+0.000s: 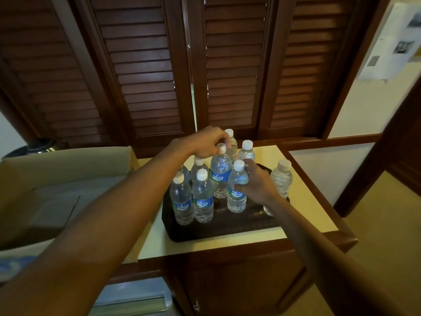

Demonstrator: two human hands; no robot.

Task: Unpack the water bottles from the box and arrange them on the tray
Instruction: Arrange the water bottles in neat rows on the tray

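Several clear water bottles with white caps and blue labels stand upright on a dark tray [227, 230] on a cream-topped cabinet. My left hand [206, 142] grips the neck of a middle bottle [220, 173] from above. My right hand [256, 182] is wrapped around the body of another bottle [237, 188] at the tray's centre. Two bottles [182, 197] stand side by side at the tray's front left. One bottle [282, 177] stands at the right edge. The open cardboard box [66, 169] sits to the left; what lies inside it is unclear.
Dark louvered wooden doors [148, 65] rise right behind the cabinet. The cabinet top [303, 201] ends in a wooden rim on the right, with floor beyond. A dark round object [43, 147] sits behind the box.
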